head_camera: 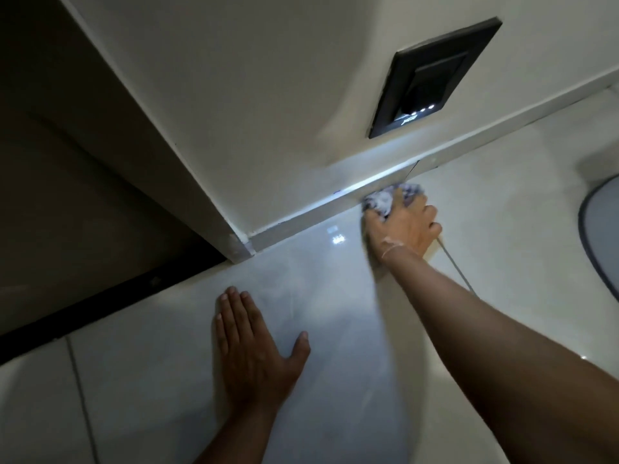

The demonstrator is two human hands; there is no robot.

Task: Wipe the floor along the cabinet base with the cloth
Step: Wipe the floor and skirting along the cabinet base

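My right hand (pixel 403 226) presses a crumpled white and blue cloth (pixel 385 197) onto the glossy white tile floor (pixel 335 296), right against the pale base strip (pixel 301 219) of the white cabinet (pixel 251 112). Fingers wrap over the cloth, which is partly hidden under them. My left hand (pixel 251 346) lies flat on the floor nearer to me, fingers together, thumb out, holding nothing.
A black panel (pixel 432 78) with small white lights is set into the cabinet front above the cloth. A dark opening (pixel 67 195) with a black threshold lies to the left of the cabinet corner. A grey round-edged object (pixel 603 236) sits at the right edge.
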